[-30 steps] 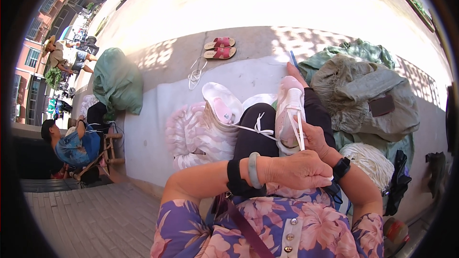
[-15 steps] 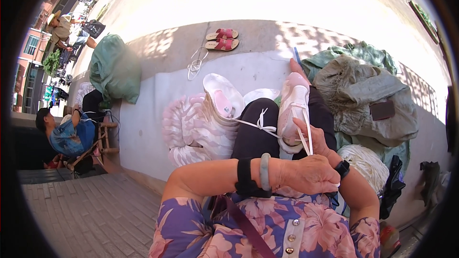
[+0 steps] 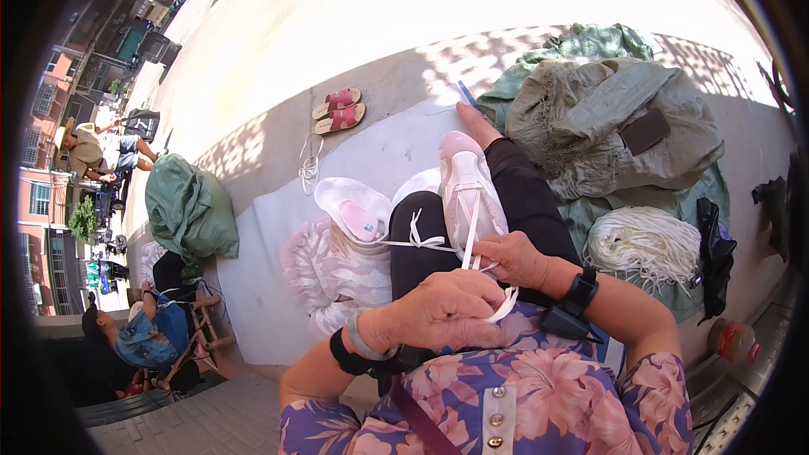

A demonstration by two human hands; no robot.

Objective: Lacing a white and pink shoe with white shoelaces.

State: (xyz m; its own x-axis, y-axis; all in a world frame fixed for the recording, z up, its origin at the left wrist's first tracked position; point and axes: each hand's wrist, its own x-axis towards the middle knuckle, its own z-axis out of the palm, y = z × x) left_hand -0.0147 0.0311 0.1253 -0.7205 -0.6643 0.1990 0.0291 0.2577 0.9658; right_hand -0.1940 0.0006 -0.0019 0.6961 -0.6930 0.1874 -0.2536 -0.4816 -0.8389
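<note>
Left hand: in the lower centre of the frame, closing around a white lace (image 3: pixel 504 307).
Right hand (image 3: pixel 516 259): just right of centre, pinching the lace by the shoe's heel end.
Pink-and-white sneaker (image 3: pixel 465 173): resting at the centre, against dark-trousered legs, toe pointing up the frame.
Second shoe (image 3: pixel 361 221): lying left of centre, showing a pink insole.
White cord bundle (image 3: pixel 642 240): sitting at right.
Grey-green sack (image 3: pixel 581 109): slumping at upper right.
Red sandals (image 3: pixel 340 118): standing paired, upper left of centre.
Co-worker (image 3: pixel 152 337): sitting at lower left.
</note>
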